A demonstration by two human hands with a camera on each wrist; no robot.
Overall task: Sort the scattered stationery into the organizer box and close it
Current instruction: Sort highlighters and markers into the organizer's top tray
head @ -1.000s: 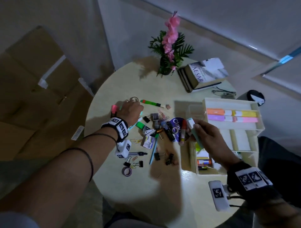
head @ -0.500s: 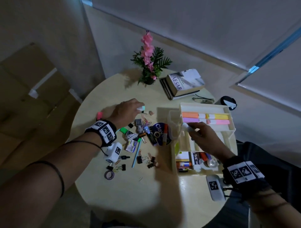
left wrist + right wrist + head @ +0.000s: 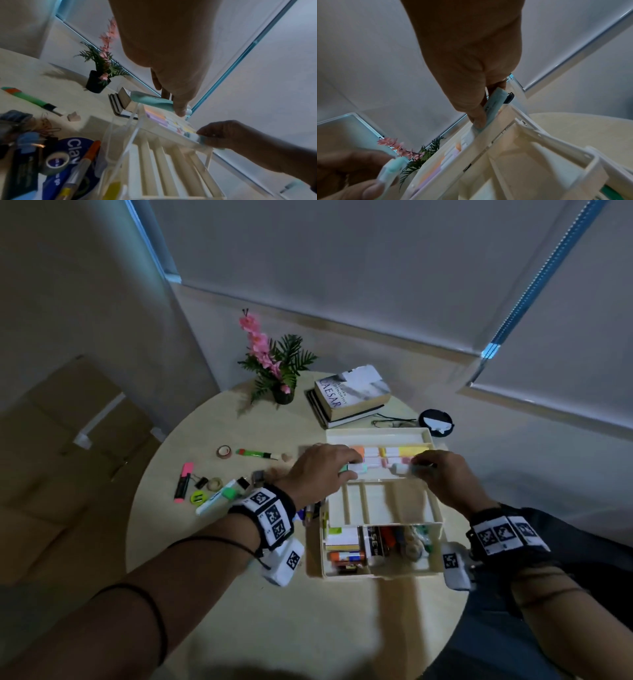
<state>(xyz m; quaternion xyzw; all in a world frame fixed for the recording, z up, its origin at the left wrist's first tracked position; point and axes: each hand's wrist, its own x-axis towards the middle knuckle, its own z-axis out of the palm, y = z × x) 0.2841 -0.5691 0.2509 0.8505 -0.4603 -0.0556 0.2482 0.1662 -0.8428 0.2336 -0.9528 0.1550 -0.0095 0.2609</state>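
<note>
Head view: a round table with an open cream organizer box at its right side; both hands are over the box's raised upper tray.
What changed: a second ago the left hand was among the scattered items and the right hand was carrying a highlighter toward the box; both have since come to the tray.
Left hand: fingers pinching a mint highlighter at the tray's left end.
Right hand: fingers pinching a second mint highlighter at the tray's right end.
Meaning for the task: two more highlighters look about to be laid beside the orange, yellow, purple and pink ones already in the tray.
Box: lid open; middle slots bare, near compartments hold glue and small items.
Left to sort: a pink highlighter, a green marker, a tape roll, clips and pens on the table, left of the box.
</note>
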